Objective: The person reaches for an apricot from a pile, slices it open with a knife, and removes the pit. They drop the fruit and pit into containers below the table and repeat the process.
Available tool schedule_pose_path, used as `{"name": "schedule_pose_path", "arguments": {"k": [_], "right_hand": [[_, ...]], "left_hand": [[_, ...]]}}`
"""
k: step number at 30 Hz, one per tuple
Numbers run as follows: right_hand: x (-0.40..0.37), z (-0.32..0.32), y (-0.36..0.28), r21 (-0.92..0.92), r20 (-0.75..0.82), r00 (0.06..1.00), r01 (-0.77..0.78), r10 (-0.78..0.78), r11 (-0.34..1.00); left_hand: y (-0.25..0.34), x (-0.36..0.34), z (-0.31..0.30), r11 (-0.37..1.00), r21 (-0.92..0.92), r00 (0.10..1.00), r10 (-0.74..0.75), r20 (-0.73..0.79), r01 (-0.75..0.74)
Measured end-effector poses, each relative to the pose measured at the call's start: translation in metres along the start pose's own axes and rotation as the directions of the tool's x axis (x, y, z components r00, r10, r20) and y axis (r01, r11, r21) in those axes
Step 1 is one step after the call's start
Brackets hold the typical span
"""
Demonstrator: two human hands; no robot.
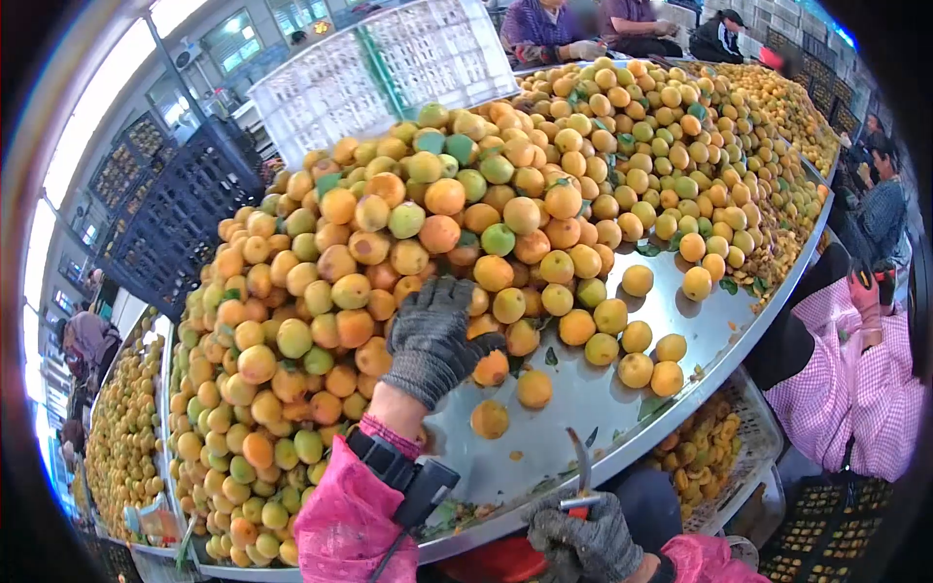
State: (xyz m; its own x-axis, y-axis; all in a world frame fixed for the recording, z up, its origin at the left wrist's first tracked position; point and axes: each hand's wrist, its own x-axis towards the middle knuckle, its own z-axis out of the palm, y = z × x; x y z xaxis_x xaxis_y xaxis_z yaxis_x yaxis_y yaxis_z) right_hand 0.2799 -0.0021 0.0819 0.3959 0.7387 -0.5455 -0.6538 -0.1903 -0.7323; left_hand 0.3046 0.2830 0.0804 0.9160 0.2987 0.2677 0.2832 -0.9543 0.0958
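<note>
A large heap of apricots [330, 282], orange to green, covers much of a metal table [466, 447]. My left hand [434, 335], in a dark grey knit glove, reaches onto the front slope of the heap. Its fingers are stretched over the fruit and the thumb stands apart; beneath the palm is hidden. Low in the view, just past the table's edge, my right hand [588, 539] is closed, also gloved. From it a small curved knife [581, 462] points up, with a bit of orange-red at its base. A few loose apricots [489, 419] lie between the hands.
A white plastic crate [389, 78] stands tilted behind the heap. Below the table's right edge, a basket [753, 428] holds halved fruit. Dark crates [180, 209] are stacked at left. A person in a pink checked garment [846, 379] sits close on the right; others sit along the far side.
</note>
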Motion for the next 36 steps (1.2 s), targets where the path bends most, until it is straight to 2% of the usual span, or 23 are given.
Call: {"name": "schedule_pose_path", "arguments": {"k": [1, 2, 4, 5, 6, 8, 9, 11, 12, 14, 15, 16, 18, 20, 21, 23, 24, 26, 28, 29, 31, 34, 36], "right_hand": [[-0.006, 0.001, -0.011, 0.067, 0.076, 0.996, 0.033, -0.038, 0.997], [-0.004, 0.0, -0.012, 0.07, 0.062, 0.998, 0.027, -0.031, 0.997], [0.0, 0.0, -0.01, 0.07, 0.043, 0.999, 0.011, -0.014, 0.997], [0.001, 0.002, -0.013, 0.045, 0.044, 0.999, 0.007, -0.009, 0.999], [0.0, 0.003, -0.017, 0.042, 0.039, 0.999, -0.004, 0.002, 0.999], [-0.002, 0.007, -0.026, 0.038, 0.016, 0.997, -0.079, 0.079, 0.996], [0.0, 0.007, -0.021, 0.033, 0.03, 0.996, -0.083, 0.082, 0.996], [0.003, 0.007, -0.008, 0.054, 0.019, 0.998, 0.052, -0.053, 0.997], [0.002, 0.009, -0.008, 0.054, 0.039, 0.998, 0.044, -0.047, 0.998], [0.0, 0.013, -0.013, 0.018, 0.009, 1.0, -0.023, 0.023, 1.0], [-0.001, 0.016, -0.012, -0.008, -0.002, 0.999, -0.038, 0.038, 0.999], [-0.001, 0.017, -0.009, -0.023, 0.032, 0.999, -0.037, 0.038, 0.999], [0.0, 0.018, 0.0, -0.052, -0.066, 0.998, -0.02, 0.017, 0.998], [0.001, 0.02, -0.001, -0.08, -0.011, 1.0, 0.011, -0.012, 0.997], [0.0, 0.021, -0.001, -0.08, -0.016, 1.0, -0.013, 0.012, 0.997], [0.003, 0.022, 0.006, -0.094, -0.024, 1.0, -0.018, 0.016, 0.995], [0.004, 0.024, 0.007, -0.096, -0.019, 1.0, -0.013, 0.011, 0.995], [0.005, 0.026, 0.005, -0.126, -0.005, 0.999, -0.048, 0.048, 0.991], [0.006, 0.028, 0.007, -0.119, -0.007, 1.0, -0.031, 0.03, 0.992], [0.007, 0.027, 0.009, -0.136, -0.024, 0.999, -0.038, 0.035, 0.99], [0.01, 0.031, 0.008, -0.139, -0.047, 0.998, -0.055, 0.049, 0.989], [0.011, 0.037, 0.002, -0.193, -0.038, 0.996, -0.086, 0.08, 0.977], [0.011, 0.045, -0.001, -0.203, -0.091, 0.991, -0.113, 0.096, 0.973]], "left_hand": [[-0.007, 0.008, 0.012, 1.0, -0.015, 1.0, 0.003, -0.027, -0.003], [-0.011, 0.013, 0.023, 1.0, -0.027, 1.0, 0.008, -0.018, -0.008], [-0.011, 0.025, 0.028, 0.998, 0.07, 1.0, -0.006, 0.002, 0.006], [-0.012, 0.03, 0.035, 0.991, 0.13, 0.996, 0.024, -0.089, -0.012], [-0.011, 0.034, 0.036, 0.992, 0.122, 0.996, 0.018, -0.082, -0.008], [-0.009, 0.044, 0.023, 0.992, 0.127, 0.977, -0.027, 0.213, 0.0], [-0.007, 0.047, 0.016, 0.994, 0.111, 0.917, -0.058, 0.396, 0.016], [-0.005, 0.024, 0.032, 0.995, -0.04, 0.922, -0.068, 0.381, 0.09], [-0.005, 0.011, 0.03, 0.98, -0.146, 0.919, -0.067, 0.388, 0.133], [-0.004, -0.012, 0.02, 0.987, -0.149, 0.89, 0.014, 0.456, 0.061], [-0.001, -0.025, 0.018, 0.982, -0.165, 0.875, -0.002, 0.484, 0.094], [0.004, -0.044, 0.01, 0.991, -0.126, 0.919, 0.086, 0.385, -0.04], [0.005, -0.078, 0.007, 0.981, -0.185, 0.935, 0.12, 0.333, -0.06], [0.009, -0.103, -0.013, 0.989, -0.144, 0.884, 0.079, 0.462, -0.013], [0.005, -0.12, -0.017, 0.991, -0.131, 0.889, 0.059, 0.453, 0.001], [-0.017, -0.145, -0.031, 0.967, -0.229, 0.984, 0.14, 0.111, -0.112], [-0.022, -0.136, -0.053, 0.994, -0.092, 0.974, 0.079, 0.213, -0.061], [-0.047, -0.121, -0.075, 0.999, 0.025, 0.994, -0.027, -0.107, 0.03], [-0.075, -0.102, -0.094, 0.976, 0.013, 0.949, -0.209, -0.235, 0.218], [-0.088, -0.091, -0.098, 0.976, 0.012, 0.948, -0.21, -0.24, 0.219], [-0.115, -0.071, -0.095, 0.936, 0.086, 0.91, -0.306, -0.28, 0.341], [-0.126, -0.039, -0.076, 0.904, 0.092, 0.885, -0.383, -0.265, 0.418], [-0.127, -0.022, -0.069, 0.918, 0.105, 0.905, -0.35, -0.24, 0.383]]}}
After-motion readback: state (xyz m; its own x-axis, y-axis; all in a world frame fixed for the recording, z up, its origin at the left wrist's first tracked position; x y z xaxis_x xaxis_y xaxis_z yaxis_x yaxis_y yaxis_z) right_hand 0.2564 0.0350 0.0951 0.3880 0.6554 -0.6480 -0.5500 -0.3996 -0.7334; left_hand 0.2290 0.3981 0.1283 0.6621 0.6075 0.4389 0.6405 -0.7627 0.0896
